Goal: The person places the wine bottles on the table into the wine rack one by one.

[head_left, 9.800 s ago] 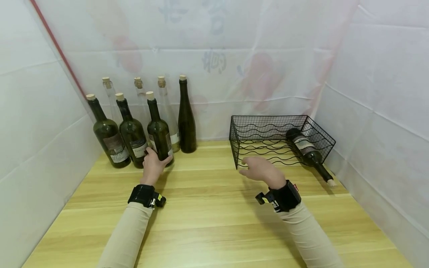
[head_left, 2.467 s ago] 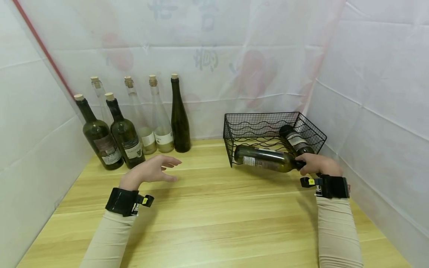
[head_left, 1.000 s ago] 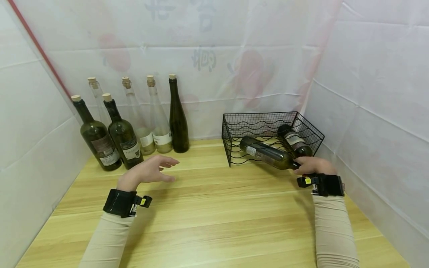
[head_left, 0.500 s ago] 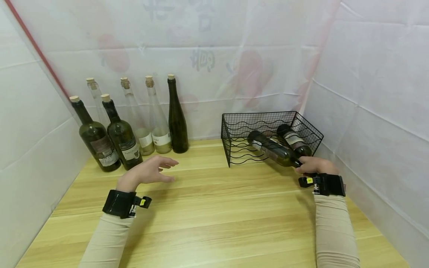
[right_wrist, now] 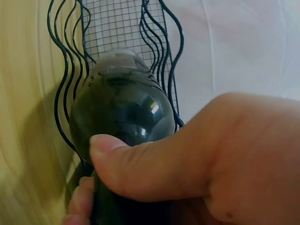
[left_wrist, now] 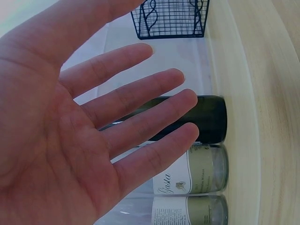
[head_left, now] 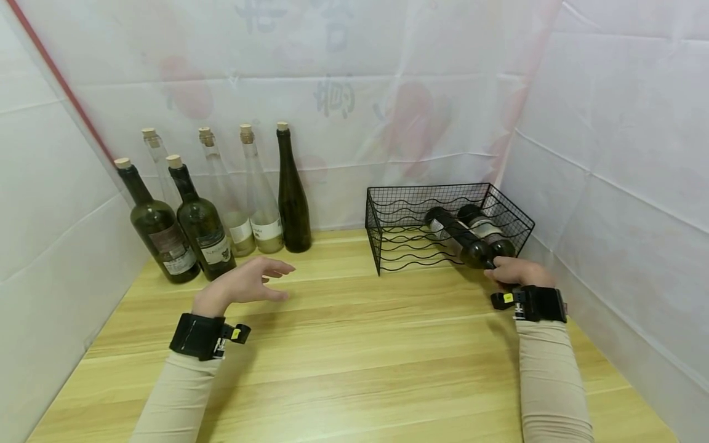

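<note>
My right hand [head_left: 520, 272] grips the neck of a dark green wine bottle [head_left: 454, 237], which lies tilted in the black wire rack [head_left: 372, 237], base toward the back. In the right wrist view my thumb lies along the neck of the bottle [right_wrist: 119, 105], its shoulder pointing at the camera; the cork end is hidden. Right beside it another labelled wine bottle [head_left: 487, 229] lies in the rack's right end. My left hand [head_left: 244, 283] hovers over the table with fingers spread and holds nothing; its palm [left_wrist: 51, 136] shows in the left wrist view.
Two dark green corked bottles [head_left: 160, 231] [head_left: 202, 224] stand at the left. Behind them are three clear bottles [head_left: 266, 215] and a tall slim green bottle [head_left: 295, 203]. White sheeting [head_left: 343, 141] encloses the wooden table [head_left: 354, 344] at the back and sides.
Earlier the held bottle stood at the left by my left hand. My right hand now has it by the neck, and its base has swung rightward and back in the rack, alongside the other bottle.
</note>
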### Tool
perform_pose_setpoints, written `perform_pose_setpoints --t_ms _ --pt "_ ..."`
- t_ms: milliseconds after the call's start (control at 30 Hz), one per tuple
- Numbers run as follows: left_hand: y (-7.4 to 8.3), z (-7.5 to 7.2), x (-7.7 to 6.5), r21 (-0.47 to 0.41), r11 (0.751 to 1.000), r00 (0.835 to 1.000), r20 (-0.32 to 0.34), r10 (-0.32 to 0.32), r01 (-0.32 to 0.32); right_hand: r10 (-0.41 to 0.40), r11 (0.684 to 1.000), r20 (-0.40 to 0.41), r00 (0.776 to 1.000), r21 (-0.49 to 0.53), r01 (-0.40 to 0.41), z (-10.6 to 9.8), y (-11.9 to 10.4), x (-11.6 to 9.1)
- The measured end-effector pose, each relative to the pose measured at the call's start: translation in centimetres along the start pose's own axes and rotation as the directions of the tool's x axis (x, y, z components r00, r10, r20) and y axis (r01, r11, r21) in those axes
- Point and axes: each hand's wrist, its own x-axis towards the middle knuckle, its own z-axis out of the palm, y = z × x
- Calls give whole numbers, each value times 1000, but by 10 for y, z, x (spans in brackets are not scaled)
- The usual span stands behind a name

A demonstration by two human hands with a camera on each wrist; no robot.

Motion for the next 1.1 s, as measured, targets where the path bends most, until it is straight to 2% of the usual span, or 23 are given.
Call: perform_pose_setpoints --t_ms 167,433,600,700,800,1100 --pt "-1 0 0 0 1000 1000 -2 4 -4 17 995 12 1000 94 -18 4 1 6" --pt "1 0 1 10 1000 1000 1 5 -5 51 996 10 999 76 -52 7 4 11" --pt "1 1 0 5 1000 1000 3 -3 3 29 998 -1 1000 -55 -29 5 -3 9" --pt "1 1 -1 4 1000 1000 6 -4 4 -5 981 -24 1000 -196 0 5 -8 8" --pt "1 1 -1 8 1000 1000 5 -7 7 -22 963 -41 999 -269 10 6 -12 9" --pt "4 1 0 1 1000 1000 9 -22 22 70 959 -80 994 -268 -89 13 -20 10"
